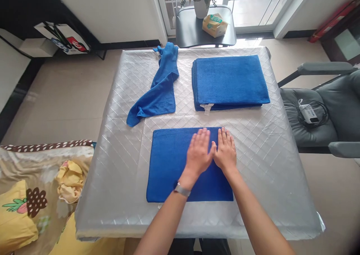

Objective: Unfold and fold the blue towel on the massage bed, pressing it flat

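Note:
A folded blue towel [168, 165] lies flat on the silver quilted table cover [120, 180], close to me. My left hand [199, 152], with a watch on its wrist, rests palm down over the towel's right half, fingers stretched and slightly blurred. Beside it, my right hand [225, 149] lies flat on the towel's right edge, fingers pointing away from me. The two thumbs nearly meet. Farther back on the right sits a neat stack of folded blue towels [230, 78] with white tags at its front. A crumpled blue towel [163, 86] stretches across the back left.
Behind the table, a dark chair [188, 30] holds a potted plant [201, 7] and a yellow tissue pack [215, 25]. A grey armchair [298, 123] with a cabled white device [308, 113] stands at right. A bed with yellow pillows [17, 213] is at lower left.

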`<act>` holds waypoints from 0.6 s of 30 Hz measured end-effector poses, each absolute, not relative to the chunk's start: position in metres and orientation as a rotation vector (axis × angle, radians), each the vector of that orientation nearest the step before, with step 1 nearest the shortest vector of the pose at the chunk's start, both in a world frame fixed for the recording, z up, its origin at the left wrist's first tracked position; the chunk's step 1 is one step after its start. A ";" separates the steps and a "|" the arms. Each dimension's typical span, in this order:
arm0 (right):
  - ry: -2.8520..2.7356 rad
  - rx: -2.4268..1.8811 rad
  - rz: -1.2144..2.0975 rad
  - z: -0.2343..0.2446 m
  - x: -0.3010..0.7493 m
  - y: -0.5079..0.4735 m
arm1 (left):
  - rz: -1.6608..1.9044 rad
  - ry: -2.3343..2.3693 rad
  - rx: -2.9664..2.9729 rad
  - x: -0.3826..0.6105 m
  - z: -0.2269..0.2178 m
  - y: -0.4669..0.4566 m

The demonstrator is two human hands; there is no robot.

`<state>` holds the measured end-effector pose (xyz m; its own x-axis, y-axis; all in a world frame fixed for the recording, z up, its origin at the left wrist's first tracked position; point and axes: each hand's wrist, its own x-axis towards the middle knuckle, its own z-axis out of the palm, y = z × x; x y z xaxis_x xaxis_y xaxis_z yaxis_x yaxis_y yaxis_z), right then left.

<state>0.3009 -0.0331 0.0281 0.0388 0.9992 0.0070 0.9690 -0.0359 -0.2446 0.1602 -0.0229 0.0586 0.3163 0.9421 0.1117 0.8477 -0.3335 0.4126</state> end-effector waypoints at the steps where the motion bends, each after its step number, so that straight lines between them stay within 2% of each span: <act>1: -2.064 -2.108 0.246 0.027 0.302 -0.034 | 0.482 1.532 2.320 0.178 0.057 -0.018; 5: -2.134 -2.067 0.214 0.026 0.305 -0.037 | 0.441 1.493 2.286 0.210 0.047 -0.007; 18: -2.140 -2.068 0.183 0.026 0.306 -0.036 | 0.401 1.515 2.298 0.200 0.043 -0.007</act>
